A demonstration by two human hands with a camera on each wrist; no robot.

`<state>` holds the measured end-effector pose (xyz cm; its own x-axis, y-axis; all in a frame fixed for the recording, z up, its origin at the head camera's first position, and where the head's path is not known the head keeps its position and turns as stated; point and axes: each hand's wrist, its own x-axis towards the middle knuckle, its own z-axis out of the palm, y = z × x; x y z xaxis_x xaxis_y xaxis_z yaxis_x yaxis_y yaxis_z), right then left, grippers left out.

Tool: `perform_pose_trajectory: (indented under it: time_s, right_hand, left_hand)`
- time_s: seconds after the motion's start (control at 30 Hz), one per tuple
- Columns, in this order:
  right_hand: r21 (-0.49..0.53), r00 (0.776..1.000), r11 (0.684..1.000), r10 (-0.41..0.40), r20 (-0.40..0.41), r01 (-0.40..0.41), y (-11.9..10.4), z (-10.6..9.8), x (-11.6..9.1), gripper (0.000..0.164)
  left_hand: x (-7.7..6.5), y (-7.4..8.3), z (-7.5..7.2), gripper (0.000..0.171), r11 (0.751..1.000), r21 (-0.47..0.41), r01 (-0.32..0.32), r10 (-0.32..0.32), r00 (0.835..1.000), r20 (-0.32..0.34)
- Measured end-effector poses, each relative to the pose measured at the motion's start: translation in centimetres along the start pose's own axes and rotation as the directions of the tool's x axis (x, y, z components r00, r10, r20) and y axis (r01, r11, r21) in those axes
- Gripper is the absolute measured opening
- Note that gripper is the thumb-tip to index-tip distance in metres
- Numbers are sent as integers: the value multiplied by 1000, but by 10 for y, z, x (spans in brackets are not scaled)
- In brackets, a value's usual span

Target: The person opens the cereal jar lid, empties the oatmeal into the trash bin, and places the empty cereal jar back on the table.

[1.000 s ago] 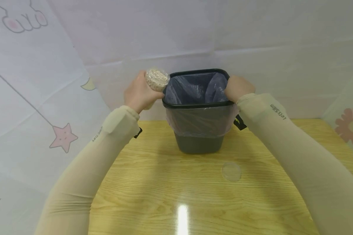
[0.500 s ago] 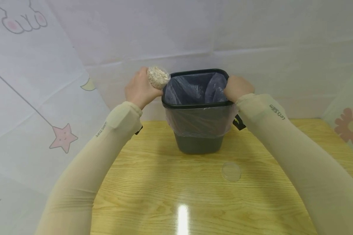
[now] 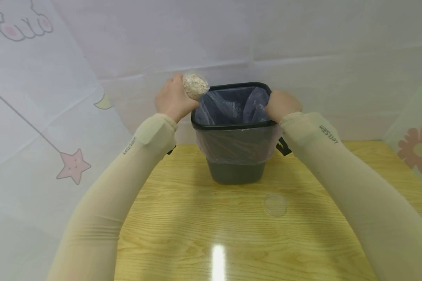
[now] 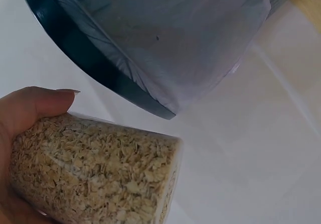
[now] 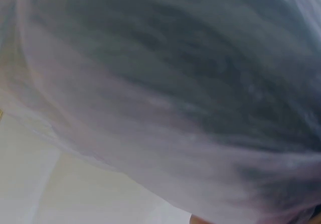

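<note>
In the head view my left hand (image 3: 176, 97) grips a clear jar of rolled oats (image 3: 195, 86), tilted beside and slightly above the left rim of a dark trash can (image 3: 236, 173). The left wrist view shows the same oat jar (image 4: 100, 169) full of flakes, apart from the can's rim (image 4: 95, 68). My right hand (image 3: 283, 105) holds the can's right rim; its fingertips are hidden. A translucent bag (image 3: 228, 105) lines the can and folds over its outside. Close up, that bag (image 5: 125, 113) fills most of the right wrist view.
A clear round lid (image 3: 275, 205) lies on the wooden table (image 3: 183, 230), in front of the can and a little to the right. Behind the table hangs a pale printed sheet (image 3: 302, 47), close to the can's back.
My left hand has lifted and shifted right with the oat jar, bringing it nearer the can's opening and tilting it more. The right hand stays on the rim.
</note>
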<state>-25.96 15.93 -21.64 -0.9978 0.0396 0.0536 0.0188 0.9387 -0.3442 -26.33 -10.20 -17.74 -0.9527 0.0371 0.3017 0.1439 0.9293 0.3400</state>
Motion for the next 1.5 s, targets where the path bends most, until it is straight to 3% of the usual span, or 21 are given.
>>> perform_pose_trajectory:
  time_s: [0.53, 0.77, 1.07, 1.5]
  right_hand:
    - [-3, 1000, 1000, -2, -8, 2, 1, -1, -2, 19]
    - [-4, 1000, 1000, -7, -10, 7, 0, 0, -1, 22]
    - [1, 1000, 1000, 7, -1, -7, 0, 0, 0, 20]
    - [-8, 1000, 1000, 4, -4, -4, -3, 0, -1, 23]
  left_hand:
    - [7, 15, 7, 70, 992, 119, -52, 55, 998, -24]
    - [10, 19, 10, 67, 977, 202, -62, 64, 998, -1]
    - [11, 22, 12, 60, 974, 218, -68, 71, 997, -5]
    - [11, 23, 14, 61, 971, 217, -104, 115, 992, -42]
